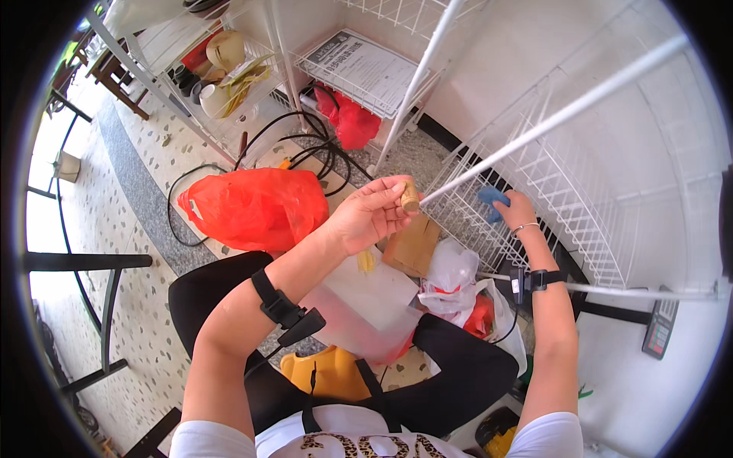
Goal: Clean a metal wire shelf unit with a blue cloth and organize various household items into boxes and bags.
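Observation:
My left hand (372, 216) grips a small tan cylinder that looks like a cork (410, 196) between thumb and fingers. It is raised in front of me, close to the end of a white tubular post (550, 131) of the rack. Over to the right, my right hand (520, 213) holds a bunched blue cloth (492, 197) at the wire basket shelf (458, 214) of the white rack. Part of the cloth is hidden by my fingers. Whether it touches the wires I cannot tell.
An orange-red plastic bag (257, 209) lies left of my left forearm, near coiled black cable (326, 151). Below my hands are a cardboard box (412, 246), white plastic bags (452, 269) and a pale sheet (366, 292). A second wire rack (275, 57) holds bowls and papers.

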`<state>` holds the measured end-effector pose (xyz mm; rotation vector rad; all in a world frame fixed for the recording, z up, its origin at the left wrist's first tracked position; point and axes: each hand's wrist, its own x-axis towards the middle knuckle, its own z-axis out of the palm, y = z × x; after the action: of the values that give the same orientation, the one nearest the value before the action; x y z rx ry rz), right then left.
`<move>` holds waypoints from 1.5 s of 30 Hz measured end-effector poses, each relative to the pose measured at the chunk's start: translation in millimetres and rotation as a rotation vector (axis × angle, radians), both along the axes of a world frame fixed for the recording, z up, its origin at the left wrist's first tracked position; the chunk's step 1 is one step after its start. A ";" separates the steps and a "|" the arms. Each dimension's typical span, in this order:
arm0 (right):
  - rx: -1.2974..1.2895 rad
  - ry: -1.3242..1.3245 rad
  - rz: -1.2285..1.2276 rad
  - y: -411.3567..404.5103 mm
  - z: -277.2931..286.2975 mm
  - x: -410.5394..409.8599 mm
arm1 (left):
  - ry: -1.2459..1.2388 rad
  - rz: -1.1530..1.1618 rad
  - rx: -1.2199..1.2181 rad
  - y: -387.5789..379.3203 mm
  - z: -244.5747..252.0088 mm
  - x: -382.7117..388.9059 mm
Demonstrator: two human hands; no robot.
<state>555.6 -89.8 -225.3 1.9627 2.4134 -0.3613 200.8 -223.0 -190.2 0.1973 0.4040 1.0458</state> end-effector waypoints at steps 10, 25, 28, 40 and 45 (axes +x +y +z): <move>0.091 0.742 -0.123 -158.6 120.9 -16.2 | 0.083 -0.004 0.251 -68.7 61.9 25.8; 0.006 0.788 0.185 -286.0 227.7 -84.1 | 0.499 0.025 0.617 -150.8 112.7 51.5; 0.019 0.809 0.210 -293.9 233.2 -95.1 | 0.546 -0.006 0.626 -157.7 114.5 52.7; 0.010 0.817 0.215 -308.3 231.0 -108.2 | 0.653 0.162 0.838 -172.1 121.2 54.6; 0.000 0.847 0.190 -310.3 230.4 -109.2 | 0.603 0.114 0.721 -175.7 117.7 46.9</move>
<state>446.3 -400.1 5.2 1.7727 2.9869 -1.4217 247.7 -398.7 -72.5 1.1635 0.5668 1.2027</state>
